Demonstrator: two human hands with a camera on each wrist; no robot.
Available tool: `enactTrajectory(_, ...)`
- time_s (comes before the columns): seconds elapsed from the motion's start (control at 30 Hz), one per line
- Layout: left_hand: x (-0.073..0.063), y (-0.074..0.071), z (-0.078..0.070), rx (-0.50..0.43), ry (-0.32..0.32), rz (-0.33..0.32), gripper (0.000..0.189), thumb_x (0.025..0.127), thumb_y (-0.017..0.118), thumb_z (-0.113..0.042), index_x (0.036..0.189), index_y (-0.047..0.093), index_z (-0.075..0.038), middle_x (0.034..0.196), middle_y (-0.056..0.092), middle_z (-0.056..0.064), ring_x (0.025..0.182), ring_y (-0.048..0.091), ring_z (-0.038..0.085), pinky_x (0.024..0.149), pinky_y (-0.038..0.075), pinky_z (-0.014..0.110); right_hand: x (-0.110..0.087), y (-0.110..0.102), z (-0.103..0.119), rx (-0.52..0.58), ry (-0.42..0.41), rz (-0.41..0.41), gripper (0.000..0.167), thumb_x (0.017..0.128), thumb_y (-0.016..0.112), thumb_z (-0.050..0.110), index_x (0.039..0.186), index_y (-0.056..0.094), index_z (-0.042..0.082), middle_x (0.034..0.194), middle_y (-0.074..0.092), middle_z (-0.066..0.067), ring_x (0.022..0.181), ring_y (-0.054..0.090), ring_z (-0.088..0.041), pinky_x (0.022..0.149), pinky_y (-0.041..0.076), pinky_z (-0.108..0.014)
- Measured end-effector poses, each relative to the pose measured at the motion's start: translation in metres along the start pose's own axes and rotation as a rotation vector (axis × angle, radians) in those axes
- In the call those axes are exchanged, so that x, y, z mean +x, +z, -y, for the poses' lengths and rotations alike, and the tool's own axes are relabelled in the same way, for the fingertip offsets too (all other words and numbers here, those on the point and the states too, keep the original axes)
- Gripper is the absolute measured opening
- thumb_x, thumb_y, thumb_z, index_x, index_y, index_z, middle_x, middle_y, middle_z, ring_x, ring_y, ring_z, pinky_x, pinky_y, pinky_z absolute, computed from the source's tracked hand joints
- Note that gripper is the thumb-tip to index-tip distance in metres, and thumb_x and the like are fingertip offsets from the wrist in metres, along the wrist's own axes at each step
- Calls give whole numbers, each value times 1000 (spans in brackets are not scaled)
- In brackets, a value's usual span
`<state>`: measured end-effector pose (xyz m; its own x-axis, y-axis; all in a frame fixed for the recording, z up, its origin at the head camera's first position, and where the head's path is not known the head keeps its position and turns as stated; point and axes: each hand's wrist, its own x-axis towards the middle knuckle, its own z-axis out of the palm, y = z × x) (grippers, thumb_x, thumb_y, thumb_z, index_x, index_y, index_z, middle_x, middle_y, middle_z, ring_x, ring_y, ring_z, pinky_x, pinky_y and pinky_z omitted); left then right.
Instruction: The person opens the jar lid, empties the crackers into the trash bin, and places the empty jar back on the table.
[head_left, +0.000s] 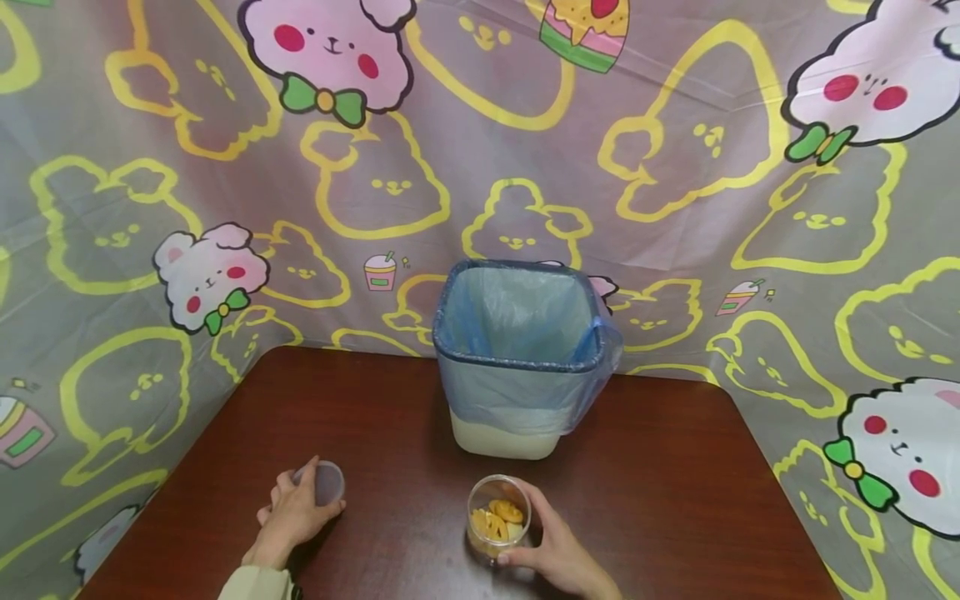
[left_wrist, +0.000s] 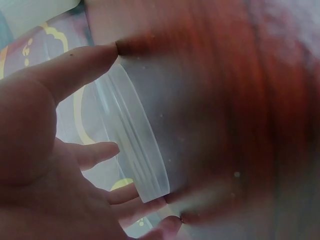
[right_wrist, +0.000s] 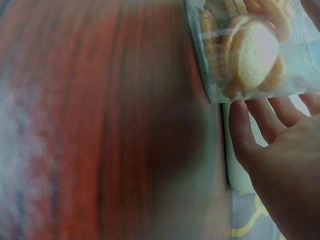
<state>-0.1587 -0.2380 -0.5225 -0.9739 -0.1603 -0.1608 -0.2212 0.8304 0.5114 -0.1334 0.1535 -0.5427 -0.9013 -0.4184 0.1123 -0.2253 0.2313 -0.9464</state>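
At the left of the table, my left hand point(head_left: 295, 510) curls round a round translucent lid point(head_left: 328, 483), thumb on the near side and fingers on the far side. The left wrist view shows the lid point(left_wrist: 132, 135) lying flat on the wood, with fingertips down at the tabletop around its rim. My right hand point(head_left: 553, 546) holds a clear round jar point(head_left: 480, 500) from its right side, the thumb at the front. Golden-brown cookies point(head_left: 491, 522) fill its lower part; in the right wrist view one cookie point(right_wrist: 257, 52) shows a pale face. The jar's top is uncovered.
A pale bin point(head_left: 506, 442) lined with a blue plastic bag point(head_left: 517, 392) stands at the back of the dark red-brown table point(head_left: 375, 417), behind the jar. A patterned curtain point(head_left: 465, 150) with cartoon animals hangs round the table's back and sides.
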Motion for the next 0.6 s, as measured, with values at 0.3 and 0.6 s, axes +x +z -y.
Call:
enactTrajectory(0.3, 1, 1, 1, 3, -11, 12, 98, 77, 76, -36, 148, 20, 1, 134, 19, 40, 120, 30, 60, 87, 28, 72, 0, 0, 1, 4, -4, -2, 85, 72, 85, 25, 144, 39, 22, 143, 48, -8, 129, 46, -25, 107, 31, -15)
enactTrajectory(0.6, 2, 0, 1, 2, -19, 16, 101, 76, 77, -37, 148, 18, 2, 134, 18, 40, 121, 29, 60, 88, 28, 72, 0, 0, 2, -2, -9, -3, 85, 72, 85, 25, 144, 38, 24, 143, 48, -8, 130, 46, -24, 108, 31, -16)
